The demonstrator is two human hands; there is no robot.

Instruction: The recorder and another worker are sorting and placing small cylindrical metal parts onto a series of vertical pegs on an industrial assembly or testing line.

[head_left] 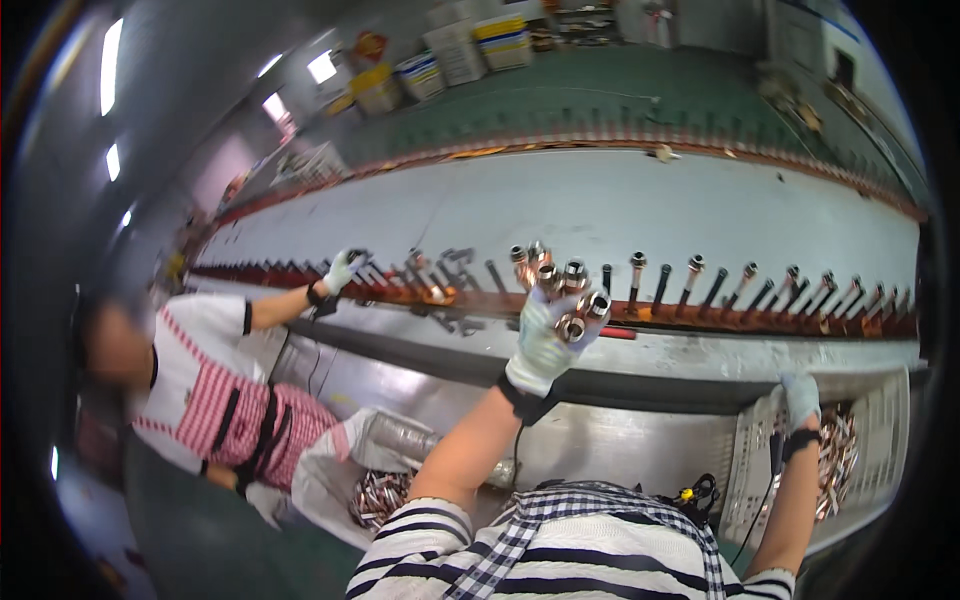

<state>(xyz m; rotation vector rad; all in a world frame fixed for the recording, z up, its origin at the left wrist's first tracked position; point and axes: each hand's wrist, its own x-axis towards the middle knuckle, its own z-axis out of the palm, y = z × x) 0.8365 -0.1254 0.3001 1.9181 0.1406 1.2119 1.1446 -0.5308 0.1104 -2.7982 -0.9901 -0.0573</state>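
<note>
My left hand [545,345], in a pale work glove, is closed around several short copper tubes [573,275] with dark ringed ends. It is raised over the near edge of a long grey table, beside a row of upright pegs [662,285]. Some pegs to its right carry similar copper tubes [693,270]. My right hand [800,398], also gloved, is at the upper left part of a pale plastic crate [885,425]. Loose copper pieces [838,465] lie in that crate. The right fingers are too small and blurred to show whether they hold anything.
A co-worker in a red checked apron [235,400] reaches to the peg row at the left. Between us is a white-lined container [320,480] of copper pieces. A second peg row runs along the table's [560,190] far side. Cables hang from both my wrists.
</note>
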